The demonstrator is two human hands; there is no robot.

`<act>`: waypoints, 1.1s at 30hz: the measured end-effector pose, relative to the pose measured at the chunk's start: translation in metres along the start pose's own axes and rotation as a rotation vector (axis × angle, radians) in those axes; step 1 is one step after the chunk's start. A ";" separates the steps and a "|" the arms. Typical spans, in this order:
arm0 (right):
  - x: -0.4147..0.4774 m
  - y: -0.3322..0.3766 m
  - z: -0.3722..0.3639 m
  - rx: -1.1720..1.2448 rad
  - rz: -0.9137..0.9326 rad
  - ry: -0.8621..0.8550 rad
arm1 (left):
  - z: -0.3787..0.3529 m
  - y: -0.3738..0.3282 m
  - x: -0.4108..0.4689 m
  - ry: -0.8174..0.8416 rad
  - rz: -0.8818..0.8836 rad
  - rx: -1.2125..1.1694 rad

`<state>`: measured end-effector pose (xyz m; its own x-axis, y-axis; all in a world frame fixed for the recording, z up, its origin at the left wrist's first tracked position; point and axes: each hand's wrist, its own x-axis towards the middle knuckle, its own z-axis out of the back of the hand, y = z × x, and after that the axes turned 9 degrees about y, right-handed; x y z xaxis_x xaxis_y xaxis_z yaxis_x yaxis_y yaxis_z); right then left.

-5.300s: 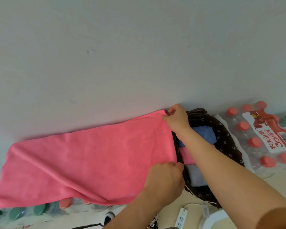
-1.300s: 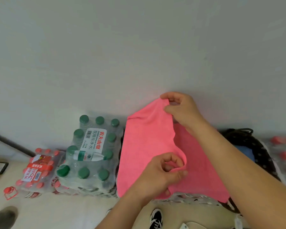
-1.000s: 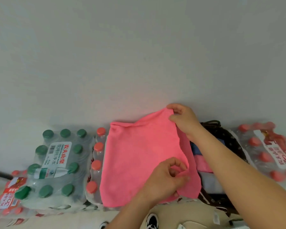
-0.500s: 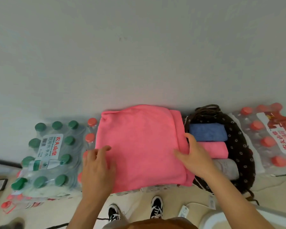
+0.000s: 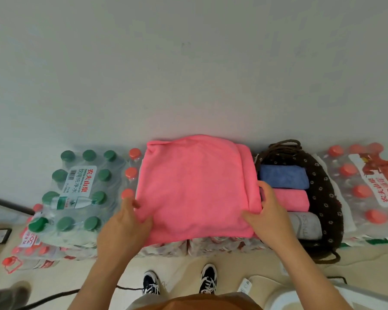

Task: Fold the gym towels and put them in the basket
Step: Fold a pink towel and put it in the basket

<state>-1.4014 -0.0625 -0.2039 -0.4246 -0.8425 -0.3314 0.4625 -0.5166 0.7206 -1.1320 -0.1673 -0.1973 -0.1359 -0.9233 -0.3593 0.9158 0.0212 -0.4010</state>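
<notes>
Head view — hands (image 5: pixel 264 217) on pink towel (image 5: pixel 195 186)

You can read 农夫山泉 in red on the white label (image 5: pixel 80 184) of the green-capped water pack (image 5: pixel 76 193), just left of the pink towel (image 5: pixel 196 189); under it 饮用纯净水 in dark print, plus a barcode, digits too small. Right of the towel, past the basket (image 5: pixel 323 198), the red-capped pack's label (image 5: pixel 376 180) shows 农夫山泉 and a big "30", upside down to you. Far left of the towel, a small low pack label (image 5: pixel 29 239) shows "30" too. Grey towel (image 5: pixel 305 224) has embossed letters, unreadable.
</notes>
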 end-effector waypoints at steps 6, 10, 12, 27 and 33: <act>-0.014 -0.016 0.011 0.043 -0.106 0.165 | 0.014 0.016 -0.015 0.295 0.033 -0.049; -0.020 -0.018 0.020 -0.289 -0.112 0.206 | 0.025 0.018 -0.015 0.349 -0.002 0.197; -0.012 -0.009 0.023 -0.402 -0.025 0.079 | 0.028 0.011 0.001 0.204 -0.033 0.179; 0.138 0.037 0.003 -0.336 -0.026 0.030 | 0.040 -0.055 0.146 0.031 0.097 -0.354; 0.140 0.032 0.001 -0.189 -0.023 -0.023 | 0.034 -0.059 0.153 -0.128 0.057 -0.406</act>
<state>-1.4467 -0.1970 -0.2265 -0.4534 -0.8275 -0.3312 0.5893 -0.5571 0.5851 -1.1940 -0.3229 -0.1999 -0.0174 -0.9559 -0.2931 0.6939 0.1995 -0.6919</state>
